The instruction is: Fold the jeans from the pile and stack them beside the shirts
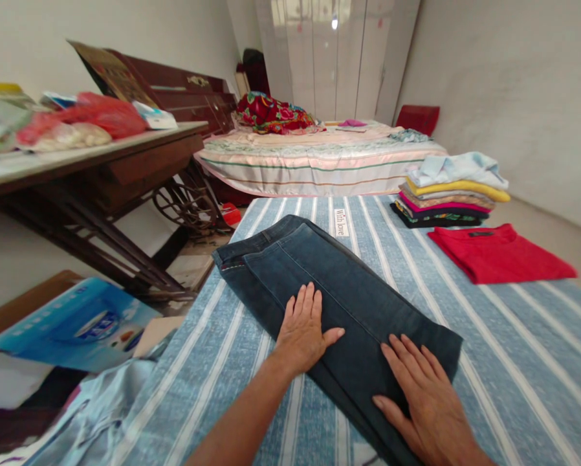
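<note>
A folded pair of dark blue jeans (pixel 329 272) lies slantwise on a blue and white striped cloth (pixel 208 362), its waistband toward the far left. My left hand (pixel 304 333) rests flat on the middle of the jeans, fingers stretched out and thumb apart. Nearer the hem end, my right hand (pixel 424 395) lies palm down on the denim with its fingers spread. Neither hand grips anything. Part of the jeans' lower edge is hidden beneath my right hand and by the bottom of the view.
At the right are a folded red shirt (pixel 504 254) and a stack of folded clothes (pixel 450 191). Light blue denim (pixel 101 401) hangs at the lower left beside a blue box (pixel 77 323). A sewing table (pixel 140 145) stands left; a bed (pixel 319 158) lies beyond.
</note>
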### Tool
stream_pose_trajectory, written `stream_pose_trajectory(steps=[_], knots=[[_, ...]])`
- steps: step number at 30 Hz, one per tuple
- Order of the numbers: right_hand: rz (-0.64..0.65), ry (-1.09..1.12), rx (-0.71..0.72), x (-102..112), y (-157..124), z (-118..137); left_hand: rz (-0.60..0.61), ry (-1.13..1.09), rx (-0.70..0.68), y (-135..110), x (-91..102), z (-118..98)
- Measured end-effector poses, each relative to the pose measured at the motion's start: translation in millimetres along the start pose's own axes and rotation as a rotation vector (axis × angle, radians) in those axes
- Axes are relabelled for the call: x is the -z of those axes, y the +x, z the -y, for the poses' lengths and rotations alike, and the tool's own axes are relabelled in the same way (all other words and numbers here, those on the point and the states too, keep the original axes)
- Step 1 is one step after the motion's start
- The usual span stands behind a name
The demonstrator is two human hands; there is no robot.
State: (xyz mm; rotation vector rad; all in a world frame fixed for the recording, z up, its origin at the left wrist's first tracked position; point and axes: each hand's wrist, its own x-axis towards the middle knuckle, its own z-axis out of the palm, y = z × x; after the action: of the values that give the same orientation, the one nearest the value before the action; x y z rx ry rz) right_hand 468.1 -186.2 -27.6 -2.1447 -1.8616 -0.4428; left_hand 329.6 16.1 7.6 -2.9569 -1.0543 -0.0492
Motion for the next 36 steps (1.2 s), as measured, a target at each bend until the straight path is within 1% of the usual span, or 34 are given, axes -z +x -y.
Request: stream_pose_trajectory(steps=[9,14,15,17,19,21,24,27,36], knots=[[-0.003,0.004,-0.008,0.9,0.4,1.6,-0.007,-0.018,0.011,-0.5,1.1,-0.5],[-0.025,0.005,-0.007,-1.1,-0.2,1.4,0.026,-0.132,0.018,1.7,6.6,5.8],[-0.031,0.002,-0.004,-1.5,-0.4,1.2,0.014,-0.157,0.022,2.1,8.3,7.7],[-0.039,-0.004,0.004,-1.9,-0.7,0.7,-0.047,-0.158,0.047,2.3,11.1,11.3],[-0.048,-0.012,0.011,-2.2,-1.1,0.2,-0.114,-0.097,0.097,1.6,11.3,14.0],[-0.056,-0.022,0.019,-2.4,-1.2,0.0,-0.134,-0.020,0.158,0.7,8.4,16.0],[-0.064,-0.031,0.025,-2.7,-0.8,-0.2,-0.103,0.036,0.210,-0.2,1.3,18.2],[-0.060,-0.024,0.027,-2.5,-0.3,-0.1,-0.060,0.040,0.213,0.0,-2.9,19.6],[-0.069,-0.007,0.021,-3.6,-1.6,-0.3,-0.027,0.019,0.215,0.9,0.7,19.6]])
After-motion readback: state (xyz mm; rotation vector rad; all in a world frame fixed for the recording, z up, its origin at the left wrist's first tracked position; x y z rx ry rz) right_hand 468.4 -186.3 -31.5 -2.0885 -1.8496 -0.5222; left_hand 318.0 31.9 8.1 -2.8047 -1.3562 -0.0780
